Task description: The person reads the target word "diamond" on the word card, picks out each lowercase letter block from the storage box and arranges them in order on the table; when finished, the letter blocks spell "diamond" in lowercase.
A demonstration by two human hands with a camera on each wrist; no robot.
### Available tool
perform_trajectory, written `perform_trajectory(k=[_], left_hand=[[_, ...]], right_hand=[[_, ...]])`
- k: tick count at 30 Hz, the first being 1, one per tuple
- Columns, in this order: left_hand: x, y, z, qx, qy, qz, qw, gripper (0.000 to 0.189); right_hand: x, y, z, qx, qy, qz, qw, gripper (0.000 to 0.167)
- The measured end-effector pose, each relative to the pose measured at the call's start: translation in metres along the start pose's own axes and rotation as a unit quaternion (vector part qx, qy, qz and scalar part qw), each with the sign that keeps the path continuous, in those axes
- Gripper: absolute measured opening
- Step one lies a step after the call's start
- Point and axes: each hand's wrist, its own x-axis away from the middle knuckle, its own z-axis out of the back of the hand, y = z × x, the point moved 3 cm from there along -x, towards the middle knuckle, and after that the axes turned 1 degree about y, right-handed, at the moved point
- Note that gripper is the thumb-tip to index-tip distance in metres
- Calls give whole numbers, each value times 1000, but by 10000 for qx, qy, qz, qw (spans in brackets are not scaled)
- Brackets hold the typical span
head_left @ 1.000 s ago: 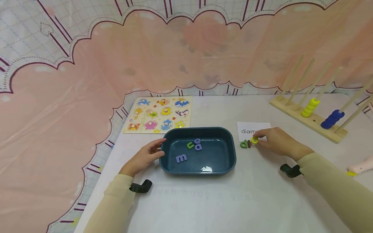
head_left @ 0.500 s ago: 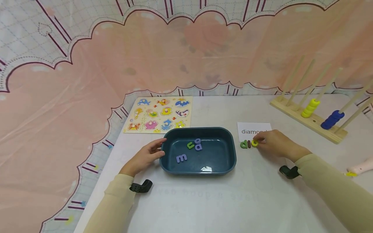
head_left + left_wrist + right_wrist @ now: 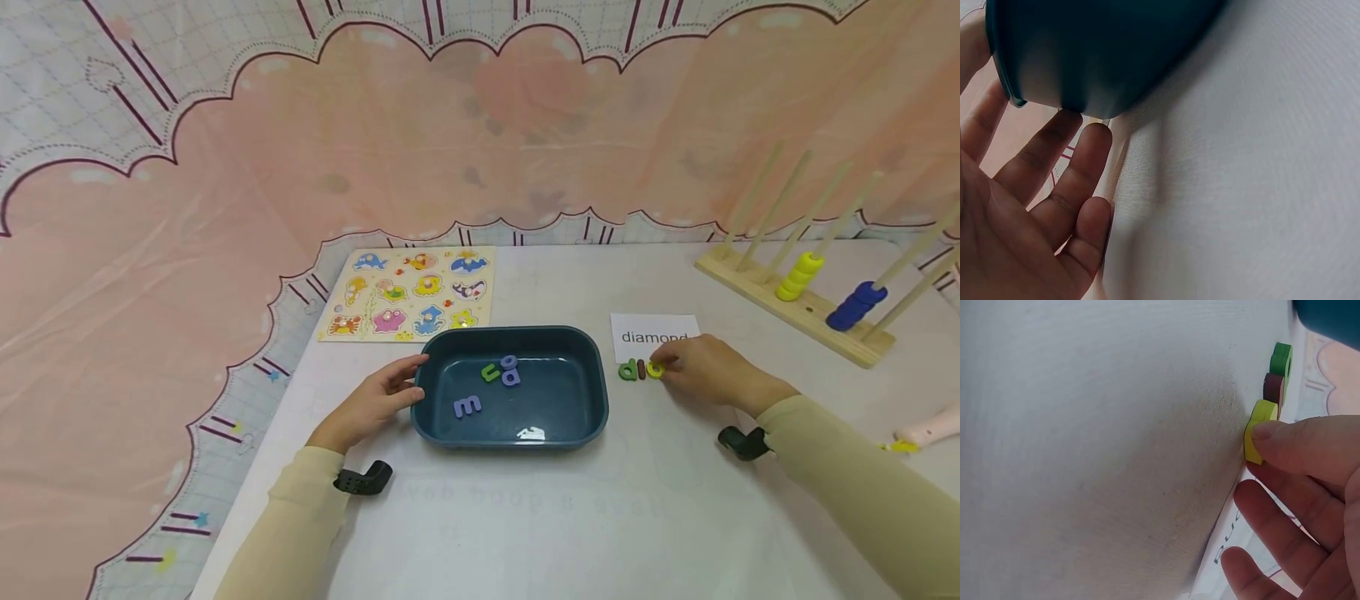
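My right hand (image 3: 701,367) pinches a yellow letter (image 3: 655,369) between thumb and finger, as the right wrist view also shows. The letter sits on the table beside a brown letter i (image 3: 641,370) and a green letter d (image 3: 627,371). Just behind this row lies a white card (image 3: 637,327) printed "diamond". My left hand (image 3: 371,404) touches the left end of a dark teal tray (image 3: 517,446) with its fingers spread. Inside the tray are a purple m (image 3: 467,406), a green letter (image 3: 491,372) and two more purple letters (image 3: 511,377).
A wooden puzzle board (image 3: 408,300) with sea animals lies behind the tray. At the back right stands a wooden peg rack (image 3: 795,308) with yellow and blue rings. A pale pink object (image 3: 930,429) lies at the right edge. Patterned cloth hangs behind the table.
My right hand has brought the yellow letter slightly nearer me, into line with the green and brown letters. More of the card's word now shows. The left hand and tray have stayed put.
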Motion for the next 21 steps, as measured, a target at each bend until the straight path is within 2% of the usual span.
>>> perform_trajectory(k=[6, 21], left_hand=[[0, 1, 0, -3, -68, -70, 10000, 62], [1, 2, 1, -7, -69, -12, 10000, 63]], right_hand=[[0, -3, 1, 85, 43, 164, 9998, 21], [0, -4, 2, 48, 8, 76, 10000, 25]])
